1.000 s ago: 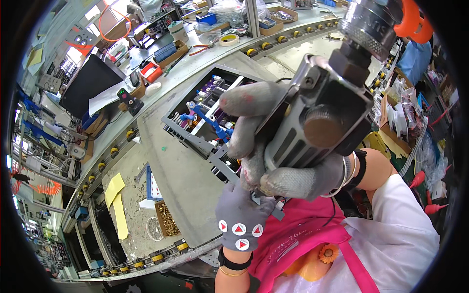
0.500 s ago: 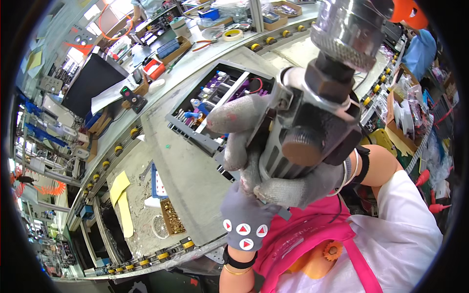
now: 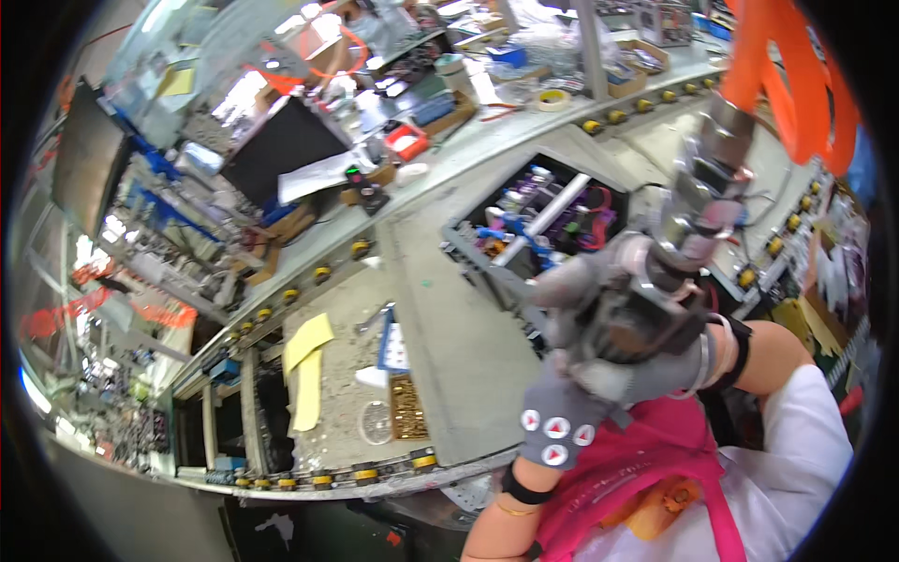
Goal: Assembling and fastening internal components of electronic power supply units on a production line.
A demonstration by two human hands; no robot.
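My right hand (image 3: 579,323), in a grey knitted glove, is wrapped round a dark and silver air tool (image 3: 695,220). The tool stands close to the camera and is smeared by motion. An orange coiled hose (image 3: 796,103) runs up from its top end. Right below is my left hand (image 3: 559,412), in a grey glove with round white stickers; its fingers are hidden behind the right hand and the tool. Just beyond both hands lies an open black case (image 3: 471,251) with purple and blue parts and a light bar across it.
The case rests on a grey board (image 3: 459,375) beside a roller track (image 3: 359,248). Left of it are yellow paper strips (image 3: 307,370), a box of small brass-coloured parts (image 3: 408,409) and a clear round dish (image 3: 375,423). A black monitor (image 3: 286,150) stands on the far bench.
The view has swung, so the case, bench and hands sit further right. The tool appears smaller and farther from the camera, and more of the orange hose shows. My right hand keeps its grip.
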